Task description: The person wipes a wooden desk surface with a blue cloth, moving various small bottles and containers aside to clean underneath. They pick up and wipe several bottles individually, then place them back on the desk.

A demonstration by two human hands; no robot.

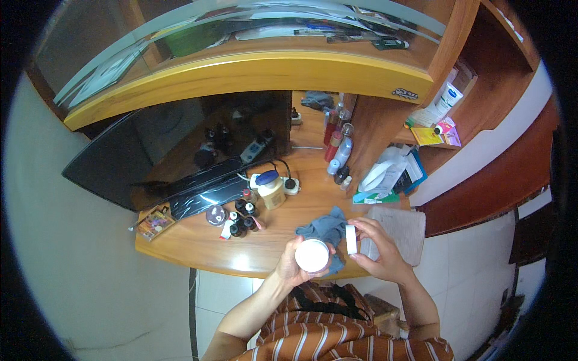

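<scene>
Near the desk's front edge, my left hand (292, 266) grips a round jar (312, 256), whose white top or contents face up; which of the two I cannot tell. To its right, my right hand (381, 250) pinches a white round lid (351, 240) on edge between thumb and fingers, apart from the jar. A crumpled blue-grey cloth (326, 224) lies on the desk behind and between both hands. Beyond my right hand, a flat light-grey pad or box (404, 225) rests at the desk's right side, partly hidden by that hand.
Several small dark bottles (241, 230), a round clear-lidded container (216, 215) and a cream bottle with a blue cap (271, 192) stand on the left. A monitor (203, 144) is behind them. Cosmetic bottles (343, 151) stand farther back; a shelf (253, 67) overhangs the desk.
</scene>
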